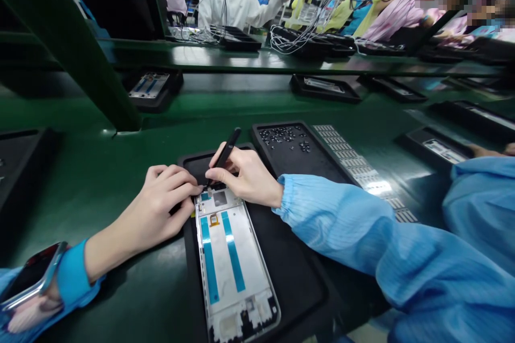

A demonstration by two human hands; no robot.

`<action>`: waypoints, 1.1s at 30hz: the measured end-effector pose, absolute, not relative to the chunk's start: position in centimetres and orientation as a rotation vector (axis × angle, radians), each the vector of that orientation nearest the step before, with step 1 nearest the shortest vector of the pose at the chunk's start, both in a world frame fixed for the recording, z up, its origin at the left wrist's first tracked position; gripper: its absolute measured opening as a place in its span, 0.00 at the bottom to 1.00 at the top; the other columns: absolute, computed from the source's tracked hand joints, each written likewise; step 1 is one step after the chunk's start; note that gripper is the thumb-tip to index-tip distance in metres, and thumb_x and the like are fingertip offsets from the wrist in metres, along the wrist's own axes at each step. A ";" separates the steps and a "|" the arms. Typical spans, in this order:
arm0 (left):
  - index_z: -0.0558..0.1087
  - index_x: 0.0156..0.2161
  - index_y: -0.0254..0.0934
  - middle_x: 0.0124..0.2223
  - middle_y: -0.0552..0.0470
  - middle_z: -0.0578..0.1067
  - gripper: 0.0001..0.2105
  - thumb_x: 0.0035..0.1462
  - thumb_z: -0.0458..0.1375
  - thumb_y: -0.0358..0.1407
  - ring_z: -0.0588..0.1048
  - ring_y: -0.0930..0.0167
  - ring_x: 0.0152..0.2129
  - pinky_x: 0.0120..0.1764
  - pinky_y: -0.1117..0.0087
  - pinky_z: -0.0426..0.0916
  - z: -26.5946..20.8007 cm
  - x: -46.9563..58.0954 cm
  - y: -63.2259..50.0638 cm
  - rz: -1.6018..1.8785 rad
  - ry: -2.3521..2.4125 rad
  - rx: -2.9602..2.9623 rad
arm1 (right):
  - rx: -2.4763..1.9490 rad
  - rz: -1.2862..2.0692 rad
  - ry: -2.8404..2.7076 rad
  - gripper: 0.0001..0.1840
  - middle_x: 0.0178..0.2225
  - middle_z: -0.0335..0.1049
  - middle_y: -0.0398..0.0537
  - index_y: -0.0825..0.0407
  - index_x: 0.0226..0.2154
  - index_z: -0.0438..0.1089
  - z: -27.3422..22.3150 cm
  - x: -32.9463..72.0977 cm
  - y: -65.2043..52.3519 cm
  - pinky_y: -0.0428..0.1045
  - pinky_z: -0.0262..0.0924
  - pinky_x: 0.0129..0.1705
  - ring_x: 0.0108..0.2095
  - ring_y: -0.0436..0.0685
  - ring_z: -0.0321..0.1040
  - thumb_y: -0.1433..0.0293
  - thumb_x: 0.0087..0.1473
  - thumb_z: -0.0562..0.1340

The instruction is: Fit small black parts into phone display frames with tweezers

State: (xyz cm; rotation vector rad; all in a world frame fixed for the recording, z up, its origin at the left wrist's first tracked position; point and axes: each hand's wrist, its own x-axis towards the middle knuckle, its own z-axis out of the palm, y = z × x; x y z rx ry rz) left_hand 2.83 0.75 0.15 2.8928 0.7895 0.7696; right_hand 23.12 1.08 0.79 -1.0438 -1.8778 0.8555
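A silver phone frame (225,262) with two blue strips lies lengthwise on a black tray (293,273). At the frame's top left corner, the bent fingertips of my left hand (167,201) grip its edge. My right hand (245,174) pinches a black pen-shaped tool (227,149), tilted with its lower end down at the top of the frame. What that tip touches is too small to tell. A small orange flex piece (214,220) sits between the strips.
Beyond my right hand, a black parts tray (295,163) holds many tiny dark parts. Beside it lies a sheet of small labels (346,153). More trays with phone frames (151,86) stand farther back. A green post (80,37) rises at left; a co-worker's sleeve (483,187) is at right.
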 end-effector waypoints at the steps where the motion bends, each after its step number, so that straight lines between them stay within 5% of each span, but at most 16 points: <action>1: 0.71 0.37 0.33 0.36 0.49 0.75 0.08 0.58 0.50 0.25 0.72 0.66 0.37 0.42 0.60 0.58 0.1 2.8 0.8 0.768 0.789 2.891 | -1.042 0.836 -1.889 0.18 0.26 0.65 0.42 0.57 0.30 0.65 0.7 23.1 1.1 0.42 0.58 0.29 0.26 0.45 0.64 0.57 0.53 0.61; 19: 0.70 0.37 0.32 0.36 0.47 0.74 0.07 0.59 0.50 0.24 0.71 0.65 0.38 0.42 0.59 0.59 -0.1 2.8 0.8 0.793 0.759 2.938 | -0.860 0.440 -2.081 0.06 0.32 0.68 0.47 0.58 0.31 0.65 0.0 22.5 1.1 0.44 0.62 0.37 0.33 0.48 0.66 0.70 0.56 0.58; 33: 0.71 0.38 0.33 0.35 0.48 0.74 0.08 0.58 0.50 0.25 0.72 0.65 0.37 0.42 0.59 0.60 0.1 2.9 0.8 0.774 0.783 2.883 | -0.980 0.604 -2.018 0.08 0.30 0.66 0.46 0.56 0.29 0.64 0.6 22.6 0.7 0.44 0.62 0.34 0.30 0.48 0.65 0.69 0.56 0.57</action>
